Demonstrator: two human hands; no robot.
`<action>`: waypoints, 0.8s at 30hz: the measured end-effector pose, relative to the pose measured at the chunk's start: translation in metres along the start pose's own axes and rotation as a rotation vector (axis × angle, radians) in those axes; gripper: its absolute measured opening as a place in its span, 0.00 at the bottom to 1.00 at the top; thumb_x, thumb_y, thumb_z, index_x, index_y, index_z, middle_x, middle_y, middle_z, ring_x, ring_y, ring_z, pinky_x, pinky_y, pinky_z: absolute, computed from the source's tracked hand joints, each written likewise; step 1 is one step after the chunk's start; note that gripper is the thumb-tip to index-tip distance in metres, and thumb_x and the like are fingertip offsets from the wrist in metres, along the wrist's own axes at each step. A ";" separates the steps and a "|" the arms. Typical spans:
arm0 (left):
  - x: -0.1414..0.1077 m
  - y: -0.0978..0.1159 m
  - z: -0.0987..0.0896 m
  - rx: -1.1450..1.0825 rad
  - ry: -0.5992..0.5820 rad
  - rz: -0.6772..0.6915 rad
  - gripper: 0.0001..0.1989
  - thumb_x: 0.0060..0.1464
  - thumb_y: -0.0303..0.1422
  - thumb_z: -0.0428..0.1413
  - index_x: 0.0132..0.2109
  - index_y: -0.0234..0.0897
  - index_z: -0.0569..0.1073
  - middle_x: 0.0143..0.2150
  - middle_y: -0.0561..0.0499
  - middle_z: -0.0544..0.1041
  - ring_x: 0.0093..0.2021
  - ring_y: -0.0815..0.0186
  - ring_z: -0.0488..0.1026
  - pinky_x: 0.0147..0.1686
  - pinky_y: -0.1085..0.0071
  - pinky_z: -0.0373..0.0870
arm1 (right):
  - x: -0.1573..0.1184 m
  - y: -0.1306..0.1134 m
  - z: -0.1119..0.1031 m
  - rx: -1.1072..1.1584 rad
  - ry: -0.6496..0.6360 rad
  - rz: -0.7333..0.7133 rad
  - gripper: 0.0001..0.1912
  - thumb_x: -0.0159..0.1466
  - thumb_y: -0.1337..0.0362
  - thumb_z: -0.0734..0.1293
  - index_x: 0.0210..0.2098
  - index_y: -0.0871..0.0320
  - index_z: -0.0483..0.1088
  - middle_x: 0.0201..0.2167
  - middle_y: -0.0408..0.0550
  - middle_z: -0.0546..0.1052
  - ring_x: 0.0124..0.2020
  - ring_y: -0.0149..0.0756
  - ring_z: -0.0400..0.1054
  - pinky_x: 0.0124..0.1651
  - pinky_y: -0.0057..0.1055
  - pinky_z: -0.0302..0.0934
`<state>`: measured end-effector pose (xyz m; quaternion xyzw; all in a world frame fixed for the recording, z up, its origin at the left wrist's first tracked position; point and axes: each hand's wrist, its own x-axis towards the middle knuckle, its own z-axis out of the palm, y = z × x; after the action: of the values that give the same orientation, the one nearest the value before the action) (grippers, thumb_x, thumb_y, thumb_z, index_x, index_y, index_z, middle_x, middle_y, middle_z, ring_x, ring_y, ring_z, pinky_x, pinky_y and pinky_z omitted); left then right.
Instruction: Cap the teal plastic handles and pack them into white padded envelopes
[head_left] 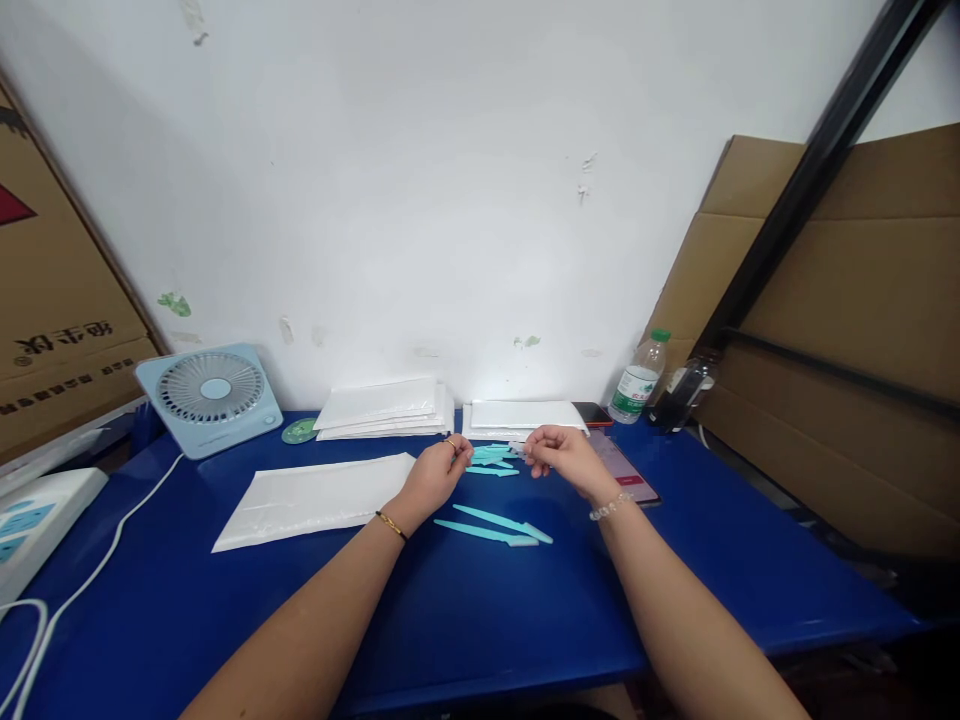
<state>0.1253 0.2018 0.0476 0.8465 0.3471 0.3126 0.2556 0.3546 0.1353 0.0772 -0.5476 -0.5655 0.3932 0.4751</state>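
My left hand (439, 472) is closed in a pinch at the left end of a turquoise eyebrow razor (491, 452). The fingers of my right hand (559, 456) pinch its pale right end. Other razors of the same kind lie just under and behind it, so their outlines run together. Nearer to me, two turquoise razors (487, 535) with pale tips lie side by side on the blue table. A white padded envelope (315, 500) lies flat to the left of my left hand.
White envelopes are stacked (382, 410) along the wall, with more white packets (525, 415) beside them. A blue fan (214, 395) stands at left, near a power strip (37, 530) and white cable. At right are a tablet (626, 470), a water bottle (637, 380) and a dark bottle (682, 392).
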 end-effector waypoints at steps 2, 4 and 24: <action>0.000 0.000 0.000 0.007 -0.003 0.002 0.12 0.61 0.38 0.43 0.35 0.38 0.67 0.29 0.53 0.73 0.29 0.67 0.69 0.31 0.73 0.61 | 0.000 0.001 0.002 -0.005 -0.010 0.005 0.12 0.52 0.57 0.70 0.27 0.61 0.69 0.20 0.43 0.74 0.17 0.28 0.68 0.20 0.22 0.58; 0.000 0.002 0.001 0.009 -0.009 0.003 0.12 0.61 0.38 0.43 0.35 0.38 0.67 0.29 0.53 0.73 0.30 0.67 0.69 0.31 0.73 0.61 | 0.001 0.003 0.005 -0.015 -0.029 0.006 0.13 0.52 0.56 0.70 0.28 0.61 0.69 0.20 0.43 0.74 0.18 0.28 0.68 0.20 0.22 0.57; -0.001 -0.003 0.000 0.509 -0.199 0.044 0.09 0.56 0.36 0.52 0.40 0.40 0.74 0.41 0.49 0.76 0.45 0.60 0.69 0.40 0.67 0.59 | 0.012 0.035 -0.034 -0.890 -0.010 0.026 0.03 0.51 0.71 0.67 0.25 0.59 0.73 0.27 0.47 0.76 0.28 0.34 0.68 0.31 0.26 0.57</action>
<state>0.1238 0.2027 0.0451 0.9174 0.3692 0.1359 0.0607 0.3971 0.1478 0.0534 -0.7040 -0.6749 0.1201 0.1856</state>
